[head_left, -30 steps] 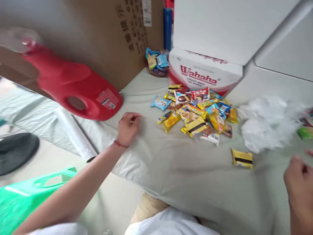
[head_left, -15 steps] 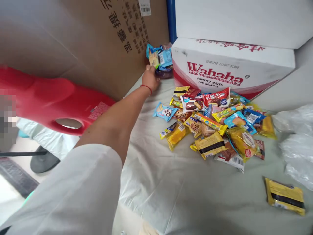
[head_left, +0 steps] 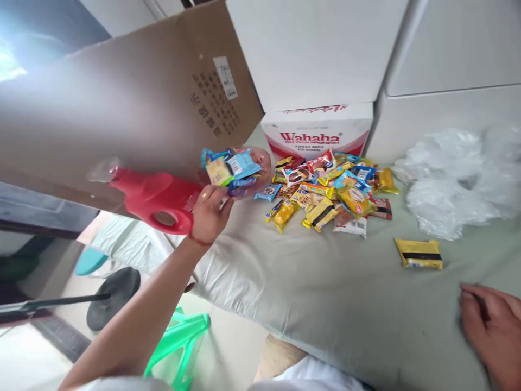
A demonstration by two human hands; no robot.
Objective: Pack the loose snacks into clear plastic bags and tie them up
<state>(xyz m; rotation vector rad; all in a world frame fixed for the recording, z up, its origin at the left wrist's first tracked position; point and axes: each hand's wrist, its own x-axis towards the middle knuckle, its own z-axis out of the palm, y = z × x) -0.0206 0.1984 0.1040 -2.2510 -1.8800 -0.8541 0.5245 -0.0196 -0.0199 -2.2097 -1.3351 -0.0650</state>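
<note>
My left hand (head_left: 210,213), a red cord round its wrist, is closed on the near edge of a clear rounded container (head_left: 264,162). Inside are several wrapped snacks, among them a light blue packet (head_left: 243,164) and a pale yellow one (head_left: 220,172). Just to the right, a heap of snack packets (head_left: 321,187) lies on the pale green sheet (head_left: 325,282). Farther right lies a single yellow packet with a black band (head_left: 418,253). My right hand (head_left: 494,328), partly cut off by the frame edge, rests on the sheet with loosely bent fingers and holds nothing.
A white Wahaha carton (head_left: 317,133) stands behind the heap. Crumpled clear plastic (head_left: 456,184) lies at the right. A large brown cardboard panel (head_left: 163,92) and a red jug (head_left: 163,198) are at the left. A green stool (head_left: 183,336) stands on the floor below.
My left hand has come back from beside the carton, bringing the container of snacks nearer. The view has turned and widened, and my right hand now shows at the lower right.
</note>
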